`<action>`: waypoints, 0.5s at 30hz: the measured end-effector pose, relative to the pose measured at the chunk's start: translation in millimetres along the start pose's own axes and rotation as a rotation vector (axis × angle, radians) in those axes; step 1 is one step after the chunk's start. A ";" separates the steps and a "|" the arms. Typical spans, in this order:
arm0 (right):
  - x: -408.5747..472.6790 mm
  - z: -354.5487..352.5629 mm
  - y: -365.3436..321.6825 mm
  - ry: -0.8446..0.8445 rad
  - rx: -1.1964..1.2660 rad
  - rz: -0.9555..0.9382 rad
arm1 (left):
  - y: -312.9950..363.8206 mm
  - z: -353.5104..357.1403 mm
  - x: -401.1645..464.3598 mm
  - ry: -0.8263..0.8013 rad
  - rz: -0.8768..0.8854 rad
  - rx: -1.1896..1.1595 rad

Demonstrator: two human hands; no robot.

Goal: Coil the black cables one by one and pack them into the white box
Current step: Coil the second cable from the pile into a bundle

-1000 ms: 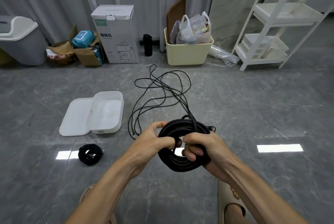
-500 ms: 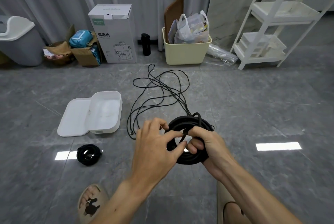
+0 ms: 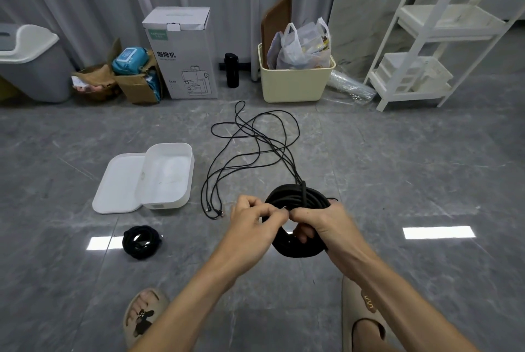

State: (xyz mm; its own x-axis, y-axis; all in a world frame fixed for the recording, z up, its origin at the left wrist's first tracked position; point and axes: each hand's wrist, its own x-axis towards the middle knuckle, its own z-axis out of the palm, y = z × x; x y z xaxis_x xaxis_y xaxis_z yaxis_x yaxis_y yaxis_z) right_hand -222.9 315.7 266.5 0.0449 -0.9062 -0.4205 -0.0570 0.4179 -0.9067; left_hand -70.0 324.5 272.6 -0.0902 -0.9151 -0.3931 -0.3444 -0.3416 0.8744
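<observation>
I hold a thick coil of black cable [image 3: 298, 201] in front of me above the floor. My right hand [image 3: 321, 224] grips the coil's right side, fingers curled through its middle. My left hand [image 3: 254, 219] pinches the cable's end at the coil's left edge, where the two hands meet. One turn of cable wraps across the top of the coil. Loose thin black cables [image 3: 252, 147] lie tangled on the floor beyond it. A small finished coil [image 3: 140, 241] lies on the floor at the left. The open white box [image 3: 181, 198] stands beside its lid [image 3: 119, 181].
Grey tiled floor all around. Along the back wall stand a grey bin [image 3: 31, 64], a cardboard carton [image 3: 181, 50], a black bottle [image 3: 231, 70], a cream tub [image 3: 295, 82] with bags, and a white shelf rack [image 3: 420, 47]. My sandalled feet [image 3: 142, 314] are at the bottom.
My left hand has let go of the coil's left rim and now pinches the cable end at the coil's edge. The coil sits lower in my right hand.
</observation>
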 end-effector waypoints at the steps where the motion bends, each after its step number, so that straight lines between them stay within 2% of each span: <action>1: -0.3 0.2 -1.4 -0.003 -0.033 -0.013 | 0.5 -1.1 0.1 0.007 -0.008 0.003; 3: -0.7 0.0 -3.0 0.012 -0.074 -0.039 | 0.2 -2.5 0.9 0.042 -0.006 0.050; 5: -0.4 0.2 -2.3 0.045 -0.101 -0.064 | -0.5 -3.3 1.3 0.105 0.053 0.197; 8: 0.8 1.8 1.1 0.078 -0.152 -0.092 | -1.3 -3.6 -1.5 0.088 0.116 0.353; 11: 1.8 2.1 2.8 0.063 -0.126 -0.065 | -3.1 -6.3 -2.4 0.045 0.100 0.321; 15: 2.7 -0.7 0.1 0.042 -0.075 -0.016 | -1.0 -9.5 -2.7 -0.040 0.054 0.135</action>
State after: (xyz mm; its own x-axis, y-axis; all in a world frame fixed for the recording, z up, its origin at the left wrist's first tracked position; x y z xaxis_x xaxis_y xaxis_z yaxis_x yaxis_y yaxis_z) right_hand -223.5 313.3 265.4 0.0047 -0.9154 -0.4024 -0.1315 0.3984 -0.9078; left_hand -60.5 325.2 275.5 -0.1483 -0.9212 -0.3598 -0.4603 -0.2577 0.8495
